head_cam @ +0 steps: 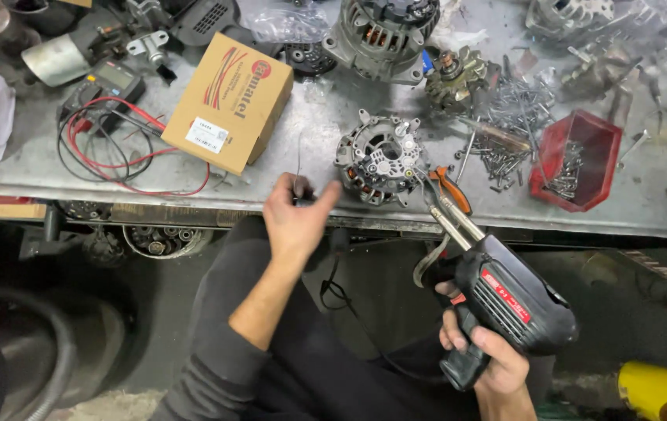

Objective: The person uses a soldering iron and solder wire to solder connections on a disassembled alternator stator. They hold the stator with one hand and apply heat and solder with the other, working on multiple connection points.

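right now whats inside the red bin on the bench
The red bin holds a heap of silvery screws or bolts toward its near end. Whatever lies beneath the heap is covered, and its far end looks bare.

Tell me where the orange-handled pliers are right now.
In the head view, the orange-handled pliers lie near the metal bench's front edge, right of centre, just right of the round grey alternator stator and just beyond the tip of the black soldering gun.
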